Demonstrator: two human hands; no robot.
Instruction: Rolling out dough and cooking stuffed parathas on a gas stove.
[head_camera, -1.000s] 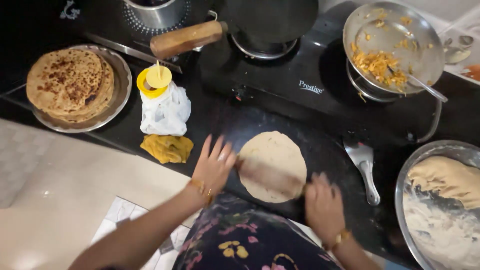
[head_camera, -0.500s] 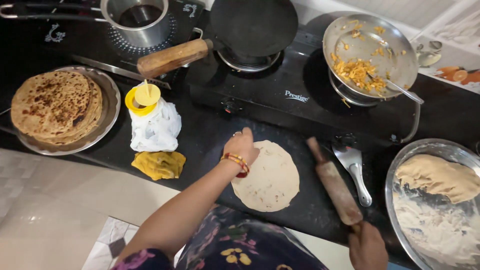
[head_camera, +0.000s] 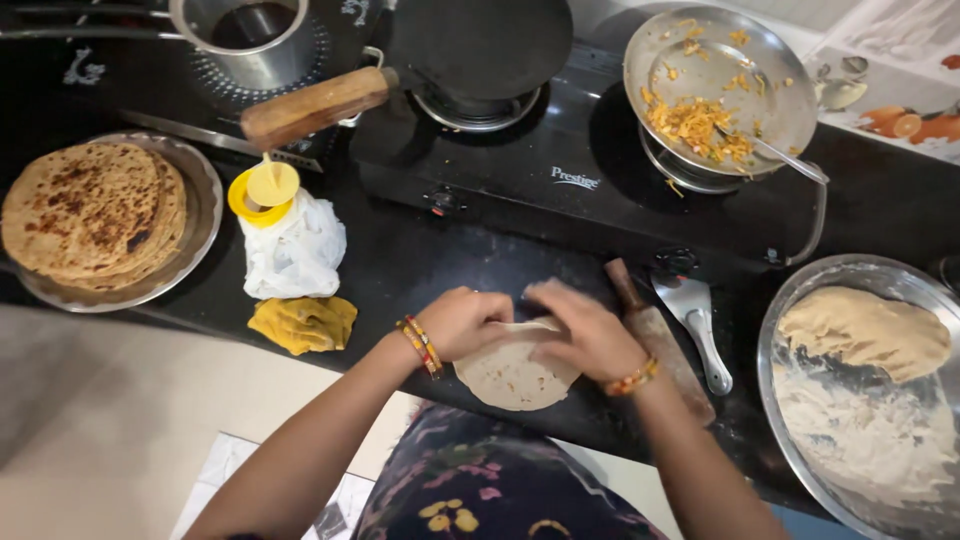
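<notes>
Dough rolled into a pale, flat round disc (head_camera: 512, 375) lies on the black countertop (head_camera: 420, 265) at the front edge, just before the black two-burner stove (head_camera: 600, 190). Both hands are on its far rim: the left hand (head_camera: 462, 322) curls its fingers over the upper left part, and the right hand (head_camera: 585, 332) presses and folds the upper right part, fingers bent around the dough's edge. Each wrist wears coloured bangles. Just beside the right hand lies a brown wooden rolling pin (head_camera: 660, 335), slanted, with a steel spatula (head_camera: 695, 318) next to it. Farther right stands a wide steel bowl (head_camera: 800, 300) holding a lump of dough and loose flour. Left of the hands rest a folded mustard-yellow cloth (head_camera: 303, 323) and a white bag with a yellow cap (head_camera: 285, 235). At the far left, a steel plate (head_camera: 200, 200) bears a stack of browned flatbreads (head_camera: 90, 210). On the stove sit a dark flat griddle with a wooden handle (head_camera: 480, 45) and a steel pan of orange filling (head_camera: 715, 90).
</notes>
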